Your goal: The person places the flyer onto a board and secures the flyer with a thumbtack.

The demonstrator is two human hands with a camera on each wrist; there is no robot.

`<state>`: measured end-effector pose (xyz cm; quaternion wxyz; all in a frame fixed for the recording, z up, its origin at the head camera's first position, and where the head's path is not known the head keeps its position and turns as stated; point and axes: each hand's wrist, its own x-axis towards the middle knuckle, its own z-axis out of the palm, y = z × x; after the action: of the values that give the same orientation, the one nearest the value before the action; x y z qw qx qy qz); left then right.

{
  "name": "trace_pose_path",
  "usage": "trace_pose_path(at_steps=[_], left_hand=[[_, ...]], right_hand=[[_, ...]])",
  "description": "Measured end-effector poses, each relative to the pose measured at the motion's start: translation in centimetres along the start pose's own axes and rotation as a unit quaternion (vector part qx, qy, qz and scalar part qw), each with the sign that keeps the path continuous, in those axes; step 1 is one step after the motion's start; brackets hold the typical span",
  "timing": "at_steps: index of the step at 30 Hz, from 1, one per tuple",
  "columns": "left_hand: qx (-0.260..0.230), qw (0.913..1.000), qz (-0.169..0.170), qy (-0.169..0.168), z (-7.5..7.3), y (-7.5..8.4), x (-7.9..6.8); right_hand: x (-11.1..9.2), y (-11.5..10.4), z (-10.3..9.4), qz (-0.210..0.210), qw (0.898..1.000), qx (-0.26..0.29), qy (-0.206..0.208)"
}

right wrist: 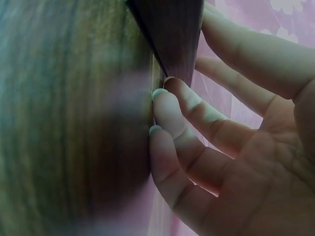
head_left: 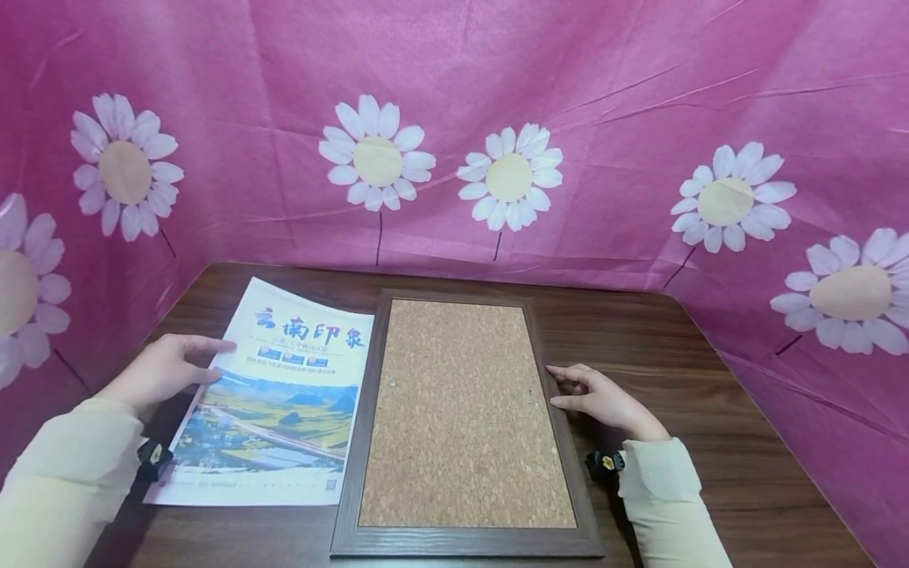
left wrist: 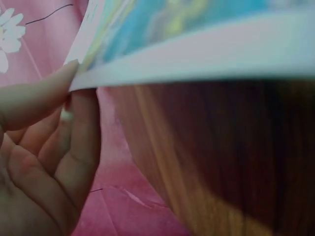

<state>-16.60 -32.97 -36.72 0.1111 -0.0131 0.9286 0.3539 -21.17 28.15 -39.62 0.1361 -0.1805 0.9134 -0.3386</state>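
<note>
A printed poster (head_left: 277, 426) with purple Chinese characters and a landscape picture lies on the left. My left hand (head_left: 170, 364) pinches its left edge; in the left wrist view the thumb (left wrist: 44, 93) lies over the paper's edge with fingers below. To the right of the poster is a cork board (head_left: 465, 410) in a dark brown wooden frame (head_left: 461, 543). At the frame's right edge, my right hand (head_left: 604, 398) touches the side with its fingertips and thumb. The right wrist view shows that hand's fingers (right wrist: 206, 115) loosely bent beside the frame (right wrist: 179, 37).
Both things lie on a dark wood table (head_left: 675, 379). A pink cloth (head_left: 440, 63) with white daisies hangs around its back and sides. A black wrist strap (head_left: 605, 464) shows at the right sleeve and another (head_left: 152, 459) at the left.
</note>
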Motion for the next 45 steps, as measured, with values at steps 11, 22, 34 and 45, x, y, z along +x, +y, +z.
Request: trace_pose_path(at_steps=[11,22,34,45], left_hand=[[0.009,0.9985,0.025,0.049,-2.6,1.6,-0.5],[-0.038,0.9947,0.004,0.096,-4.3,3.8,-1.0],[-0.117,0.9874,0.035,0.100,-3.7,8.0,-1.8],[-0.251,0.9596,0.087,0.092,-1.5,12.9,-2.1]], right_hand=[[-0.2,0.1,0.0,0.008,1.000,-0.002,0.005],[-0.2,0.0,0.0,0.012,1.000,-0.006,0.005],[-0.1,0.1,-0.1,0.009,1.000,-0.008,0.002],[-0.1,0.0,-0.2,0.013,1.000,-0.006,0.003]])
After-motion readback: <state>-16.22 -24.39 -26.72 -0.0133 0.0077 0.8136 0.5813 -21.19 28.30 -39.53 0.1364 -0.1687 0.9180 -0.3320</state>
